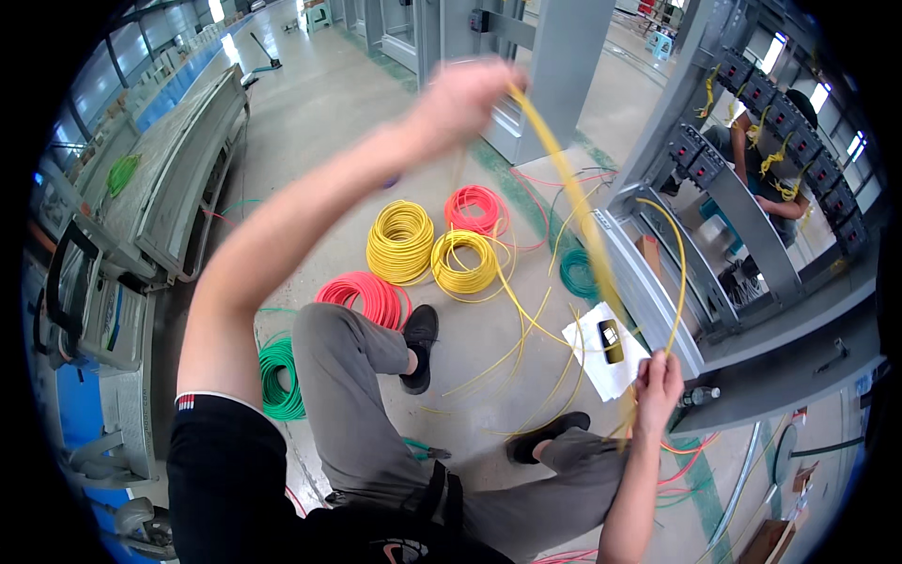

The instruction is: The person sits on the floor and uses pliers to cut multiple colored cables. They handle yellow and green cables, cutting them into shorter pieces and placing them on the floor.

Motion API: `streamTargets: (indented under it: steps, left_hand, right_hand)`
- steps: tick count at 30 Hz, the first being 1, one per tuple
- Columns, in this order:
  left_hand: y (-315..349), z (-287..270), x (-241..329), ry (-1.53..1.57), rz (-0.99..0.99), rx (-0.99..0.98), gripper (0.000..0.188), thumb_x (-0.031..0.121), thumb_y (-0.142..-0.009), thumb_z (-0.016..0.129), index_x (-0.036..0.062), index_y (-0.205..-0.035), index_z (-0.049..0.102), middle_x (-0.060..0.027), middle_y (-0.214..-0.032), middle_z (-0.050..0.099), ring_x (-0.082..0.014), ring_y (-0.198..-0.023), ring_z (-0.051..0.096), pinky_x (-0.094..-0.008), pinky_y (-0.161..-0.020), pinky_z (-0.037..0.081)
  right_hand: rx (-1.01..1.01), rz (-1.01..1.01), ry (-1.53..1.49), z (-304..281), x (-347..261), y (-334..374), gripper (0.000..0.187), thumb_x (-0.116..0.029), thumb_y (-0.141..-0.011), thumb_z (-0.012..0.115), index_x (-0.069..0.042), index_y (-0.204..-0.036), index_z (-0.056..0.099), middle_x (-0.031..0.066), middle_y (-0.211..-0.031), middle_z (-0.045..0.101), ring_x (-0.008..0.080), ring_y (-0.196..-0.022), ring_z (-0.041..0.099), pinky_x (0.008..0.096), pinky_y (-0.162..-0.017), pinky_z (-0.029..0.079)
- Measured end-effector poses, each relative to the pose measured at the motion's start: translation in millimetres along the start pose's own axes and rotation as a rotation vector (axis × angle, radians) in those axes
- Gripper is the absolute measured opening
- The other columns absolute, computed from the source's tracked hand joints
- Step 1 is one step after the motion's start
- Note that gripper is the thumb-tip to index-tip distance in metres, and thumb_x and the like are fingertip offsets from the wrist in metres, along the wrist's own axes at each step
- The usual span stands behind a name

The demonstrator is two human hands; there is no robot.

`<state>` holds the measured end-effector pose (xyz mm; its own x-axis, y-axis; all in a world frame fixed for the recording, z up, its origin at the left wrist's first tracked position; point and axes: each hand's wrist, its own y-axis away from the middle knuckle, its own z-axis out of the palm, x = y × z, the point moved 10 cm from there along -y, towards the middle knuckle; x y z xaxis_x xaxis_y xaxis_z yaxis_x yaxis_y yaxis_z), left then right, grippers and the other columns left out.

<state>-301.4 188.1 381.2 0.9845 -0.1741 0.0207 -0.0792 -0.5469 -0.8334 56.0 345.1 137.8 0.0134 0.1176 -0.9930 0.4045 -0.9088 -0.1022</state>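
My left hand [470, 99], raised high and blurred by motion, is closed on a yellow wire [556, 155]. The wire runs down as a smeared streak toward my right knee. Lower on the right, my right hand [660, 385] pinches a yellow wire [680, 273], whose free end arcs up beside the grey cabinet frame [648, 291]. Whether both hands hold one and the same wire I cannot tell. Beyond my feet lie two yellow wire coils [399, 242] [464, 262], with loose yellow lengths trailing from them across the floor.
Red wire coils [365, 299] [476, 209] and green ones [280, 378] [581, 273] lie around me. A phone [611, 341] rests on white paper [601, 371]. Green-handled pliers [426, 450] lie between my legs. Another person [785, 202] sits behind the frame, near black breakers [695, 155].
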Motion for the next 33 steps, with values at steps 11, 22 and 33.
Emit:
streamTargets:
  steps: [11,22,33]
  left_hand:
    - [215.0,145.9,197.7,0.331,-0.351,-0.311,0.047,0.003,-0.064,0.068,0.0014,-0.110,0.058,-0.0133,-0.115,0.053,-0.0343,-0.101,0.055,-0.0389,-0.086,0.048]
    - [351.4,171.2,321.6,1.754,-1.487,-0.210,0.033,0.024,-0.102,0.039,-0.0029,-0.115,0.054,-0.0121,-0.084,0.063,-0.0179,-0.075,0.061,-0.0293,-0.073,0.049]
    - [316.1,142.4,291.8,1.241,-1.331,-0.485,0.028,0.020,-0.100,0.044,-0.0020,-0.096,0.060,-0.0070,-0.073,0.067,-0.0134,-0.069,0.063,-0.0295,-0.066,0.051]
  right_hand:
    - [-0.436,0.501,-0.450,142.9,75.4,125.2,0.023,-0.021,-0.101,0.040,-0.005,-0.116,0.048,0.0063,-0.104,0.058,0.0144,-0.093,0.058,0.0322,-0.078,0.050]
    - [-0.456,0.567,-0.877,143.3,39.8,108.3,0.028,-0.018,-0.101,0.043,-0.003,-0.125,0.046,0.0014,-0.085,0.049,0.0063,-0.060,0.039,0.0195,-0.051,0.033]
    - [-0.142,0.466,-0.645,132.8,53.3,90.8,0.030,-0.026,-0.101,0.042,-0.006,-0.121,0.049,0.0008,-0.087,0.055,0.0059,-0.058,0.045,0.0192,-0.045,0.035]
